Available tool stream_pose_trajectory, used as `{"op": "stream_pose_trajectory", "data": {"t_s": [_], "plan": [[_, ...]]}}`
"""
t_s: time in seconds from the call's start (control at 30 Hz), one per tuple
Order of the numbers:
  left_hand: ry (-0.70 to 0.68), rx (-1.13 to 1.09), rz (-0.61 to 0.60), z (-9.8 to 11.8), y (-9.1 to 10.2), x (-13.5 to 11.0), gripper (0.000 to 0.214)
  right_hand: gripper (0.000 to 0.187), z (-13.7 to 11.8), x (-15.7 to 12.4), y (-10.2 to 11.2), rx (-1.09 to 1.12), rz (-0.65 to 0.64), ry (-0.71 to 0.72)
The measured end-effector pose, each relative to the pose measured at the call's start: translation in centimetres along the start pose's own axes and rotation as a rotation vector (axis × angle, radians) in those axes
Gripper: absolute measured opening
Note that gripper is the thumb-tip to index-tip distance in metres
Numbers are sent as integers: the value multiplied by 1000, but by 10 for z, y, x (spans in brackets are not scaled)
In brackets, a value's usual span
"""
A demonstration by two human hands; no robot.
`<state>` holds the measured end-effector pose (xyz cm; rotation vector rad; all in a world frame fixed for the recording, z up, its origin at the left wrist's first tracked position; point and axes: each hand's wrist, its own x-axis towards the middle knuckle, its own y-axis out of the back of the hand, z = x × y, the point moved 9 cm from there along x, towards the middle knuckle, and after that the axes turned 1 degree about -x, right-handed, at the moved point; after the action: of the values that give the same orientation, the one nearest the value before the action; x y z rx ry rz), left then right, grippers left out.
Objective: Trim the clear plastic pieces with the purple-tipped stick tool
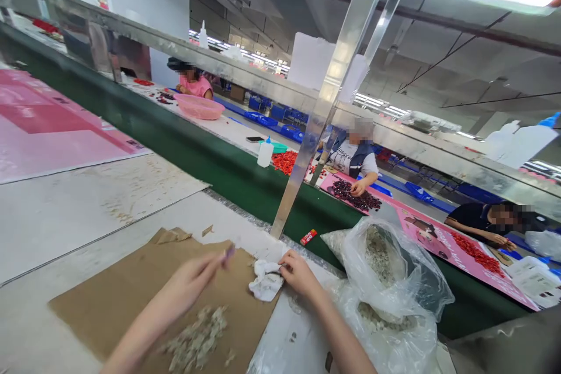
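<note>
My left hand pinches a small purplish item between finger and thumb, above a brown cardboard sheet. A pile of pale grey crushed bits lies on the cardboard below that hand. My right hand grips the edge of a crumpled white cloth, which rests at the cardboard's far corner. To the right of my right hand stands a clear plastic bag holding similar pale bits.
A green conveyor belt runs beyond my white bench, with a metal post rising from it. Across it, several seated people work at pink mats with red and dark beads. A small red box lies on the belt.
</note>
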<state>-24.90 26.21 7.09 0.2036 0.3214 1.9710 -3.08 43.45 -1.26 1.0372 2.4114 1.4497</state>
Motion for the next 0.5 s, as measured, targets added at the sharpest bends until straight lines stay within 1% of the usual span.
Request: {"op": "stream_pose_trajectory", "data": {"t_s": [0.03, 0.1, 0.2, 0.37, 0.5], "plan": [[39, 35, 13, -4, 4, 10, 45, 29, 0, 0, 0, 9, -2, 5], [105, 106, 16, -13, 4, 23, 26, 30, 1, 2, 1, 28, -9, 16], [121, 141, -35, -20, -11, 26, 24, 29, 3, 4, 3, 44, -11, 35], [114, 97, -143, -28, -42, 17, 25, 28, 0, 0, 0, 58, -20, 41], [91, 39, -192, -27, -58, 14, 27, 27, -8, -4, -6, 73, -28, 35]]}}
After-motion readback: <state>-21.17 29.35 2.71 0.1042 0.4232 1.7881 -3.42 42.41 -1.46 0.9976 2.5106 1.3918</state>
